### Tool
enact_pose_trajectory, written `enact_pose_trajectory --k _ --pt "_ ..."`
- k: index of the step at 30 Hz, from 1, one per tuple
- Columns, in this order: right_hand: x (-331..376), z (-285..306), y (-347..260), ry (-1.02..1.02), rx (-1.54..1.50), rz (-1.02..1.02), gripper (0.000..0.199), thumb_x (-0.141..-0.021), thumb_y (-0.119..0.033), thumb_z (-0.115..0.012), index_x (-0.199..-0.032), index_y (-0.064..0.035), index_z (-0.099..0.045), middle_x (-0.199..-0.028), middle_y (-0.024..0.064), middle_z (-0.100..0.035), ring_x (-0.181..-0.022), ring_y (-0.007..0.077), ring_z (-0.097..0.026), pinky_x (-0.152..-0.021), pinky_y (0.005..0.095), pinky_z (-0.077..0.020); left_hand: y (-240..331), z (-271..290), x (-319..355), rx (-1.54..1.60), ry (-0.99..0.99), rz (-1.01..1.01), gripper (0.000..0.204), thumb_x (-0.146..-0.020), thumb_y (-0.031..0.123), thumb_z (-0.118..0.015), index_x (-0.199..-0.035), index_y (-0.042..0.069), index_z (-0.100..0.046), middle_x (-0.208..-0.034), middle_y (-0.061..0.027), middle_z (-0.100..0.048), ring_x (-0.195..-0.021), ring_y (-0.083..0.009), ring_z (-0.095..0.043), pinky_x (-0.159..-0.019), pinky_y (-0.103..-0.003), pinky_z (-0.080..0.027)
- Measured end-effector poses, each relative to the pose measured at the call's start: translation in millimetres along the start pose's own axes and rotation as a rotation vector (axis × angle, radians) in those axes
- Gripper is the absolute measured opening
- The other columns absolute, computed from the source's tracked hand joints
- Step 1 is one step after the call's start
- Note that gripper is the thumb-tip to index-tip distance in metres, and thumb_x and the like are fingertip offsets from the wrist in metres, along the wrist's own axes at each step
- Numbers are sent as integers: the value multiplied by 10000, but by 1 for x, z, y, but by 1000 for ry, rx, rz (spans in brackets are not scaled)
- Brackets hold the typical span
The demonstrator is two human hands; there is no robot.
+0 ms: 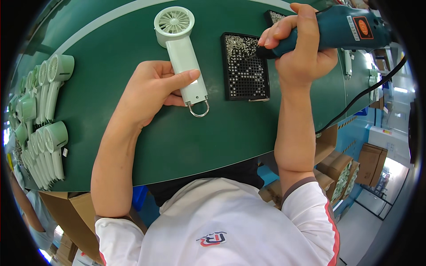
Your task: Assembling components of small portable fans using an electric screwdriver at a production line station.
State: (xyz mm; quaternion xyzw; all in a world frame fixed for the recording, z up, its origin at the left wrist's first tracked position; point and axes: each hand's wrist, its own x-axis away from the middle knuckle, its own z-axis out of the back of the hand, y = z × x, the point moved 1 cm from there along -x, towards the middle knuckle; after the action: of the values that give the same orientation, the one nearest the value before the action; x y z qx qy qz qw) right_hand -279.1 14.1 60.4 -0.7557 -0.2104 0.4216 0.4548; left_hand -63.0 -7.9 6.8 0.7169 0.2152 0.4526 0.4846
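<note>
My left hand (155, 91) grips the handle of a pale green handheld fan (183, 55), thumb across its front. The fan's round grille points away from me, and a metal loop (199, 109) hangs at the near end of the handle. My right hand (306, 48) is wrapped round a dark teal electric screwdriver (339, 29) with a black cord. The tool's tip reaches over a black screw tray (246, 91) where loose screws (242, 44) lie heaped at the far end and others stand in the holes. Whether a screw is on the tip is too small to tell.
Rows of pale green fans (55, 135) stand at the table's left. A second small black tray (274, 17) with screws lies beyond the first. The black cord (364, 91) hangs at the right. Cardboard boxes (335, 170) stand below the green table (213, 146). Another person's arm (29, 206) shows at far left.
</note>
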Motion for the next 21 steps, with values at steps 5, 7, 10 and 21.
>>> enact_pose_trajectory --k 5,7,10,21 --pt "-6 9 4 10 -68 32 195 -958 -106 -703 -998 73 -639 -648 87 -617 -437 154 -561 -419 303 -492 1 -1 0 4 -2 -13 410 -937 238 -774 -1055 -145 -692 -926 -174 -737 -790 -202 -750 -718 -312 -648" --pt "-15 24 12 -208 -59 142 291 -1017 -197 -585 -1105 77 -634 -704 112 -634 -532 222 -583 -525 413 -522 0 -1 0 -2 -1 -12 415 -934 239 -773 -1053 -150 -691 -922 -181 -736 -791 -211 -752 -722 -317 -649" --pt "-14 19 6 -119 -99 141 282 -1012 -186 -577 -1089 78 -641 -630 106 -597 -444 221 -531 -443 422 -477 -1 1 -1 -9 -8 -8 422 -931 238 -773 -1054 -157 -689 -930 -195 -738 -789 -220 -753 -732 -319 -651" --pt "11 8 -19 -414 -364 11 444 -1084 -375 -376 -1220 -28 -617 -729 41 -583 -533 198 -514 -511 405 -473 -2 2 -2 -25 -2 -5 404 -914 228 -769 -1066 -140 -708 -940 -193 -750 -794 -224 -759 -701 -309 -640"
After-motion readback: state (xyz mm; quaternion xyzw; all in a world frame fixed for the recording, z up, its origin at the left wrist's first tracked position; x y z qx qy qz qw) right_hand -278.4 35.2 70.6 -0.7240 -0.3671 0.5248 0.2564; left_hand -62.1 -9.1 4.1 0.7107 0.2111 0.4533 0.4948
